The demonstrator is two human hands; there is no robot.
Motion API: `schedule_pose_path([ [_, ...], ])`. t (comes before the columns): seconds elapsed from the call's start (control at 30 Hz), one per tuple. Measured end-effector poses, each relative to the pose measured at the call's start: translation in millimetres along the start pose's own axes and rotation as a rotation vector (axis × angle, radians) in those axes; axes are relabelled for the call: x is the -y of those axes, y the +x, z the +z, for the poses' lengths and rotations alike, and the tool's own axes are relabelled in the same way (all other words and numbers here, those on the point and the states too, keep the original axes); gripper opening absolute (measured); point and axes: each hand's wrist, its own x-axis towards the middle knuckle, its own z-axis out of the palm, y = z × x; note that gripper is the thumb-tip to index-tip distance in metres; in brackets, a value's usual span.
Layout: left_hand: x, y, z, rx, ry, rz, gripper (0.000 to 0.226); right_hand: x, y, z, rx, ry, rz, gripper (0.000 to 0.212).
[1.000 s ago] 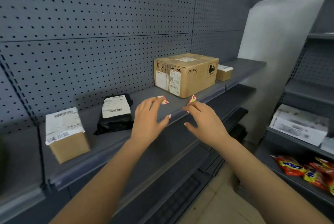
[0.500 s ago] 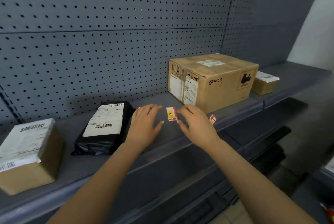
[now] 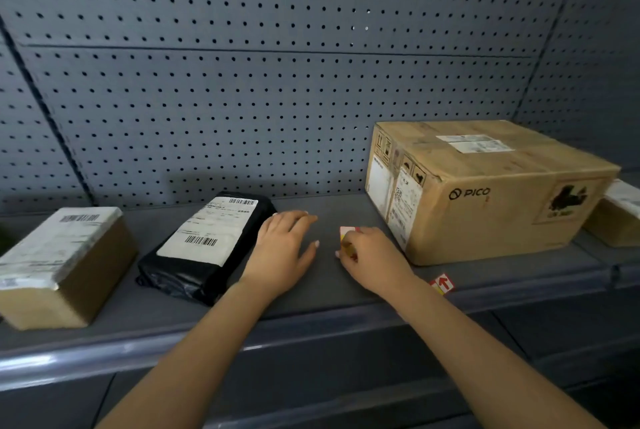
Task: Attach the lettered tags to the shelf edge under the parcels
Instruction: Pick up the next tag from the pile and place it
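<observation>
Left hand [image 3: 282, 248] flat on grey metal shelf [image 3: 329, 207], fingers straight | right hand [image 3: 372, 252] pinching small red-and-white paper tag [image 3: 346, 233] | red-arrow tag [image 3: 442, 284] lying at its front edge

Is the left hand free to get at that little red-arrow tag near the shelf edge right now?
Probably not directly: the left hand rests flat beside the black parcel; the right hand, pinching another tag, and its forearm lie between it and the red-arrow tag.
</observation>
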Motion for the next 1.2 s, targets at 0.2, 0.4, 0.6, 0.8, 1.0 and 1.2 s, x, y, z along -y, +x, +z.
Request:
schedule_pose_path([
  [0.2, 3.5, 0.1, 1.7, 0.039, -0.027, -0.021, 0.057, -11.7, 3.8, -4.5, 0.123, 0.192, -0.111, 0.04],
  [0.4, 6.4, 2.5, 4.8, 0.104, -0.045, -0.014, 0.061, -20.8, 5.4, -0.8, 0.047, 0.125, -0.061, 0.034],
  [0.6, 3.9, 2.2, 8.4, 0.249, -0.042, 0.091, 0.053, -23.7, 10.6, -0.7, 0.063, 0.147, -0.091, 0.035],
  [0.8, 3.8, 2.9, 2.3, 0.312, -0.074, 0.087, 0.054, -24.5, 11.7, -7.2, 0.11, 0.08, -0.156, 0.03],
  [1.0, 4.0, 1.0, 2.2, 0.275, -0.084, 0.072, 0.035, -23.2, 18.1, -7.0, 0.308, -0.028, -0.131, 0.054],
  [1.2, -1.2, 1.3, -3.7, 0.311, -0.069, 0.062, 0.035, -27.3, 23.3, -9.8, 0.297, -0.02, -0.068, 0.058],
])
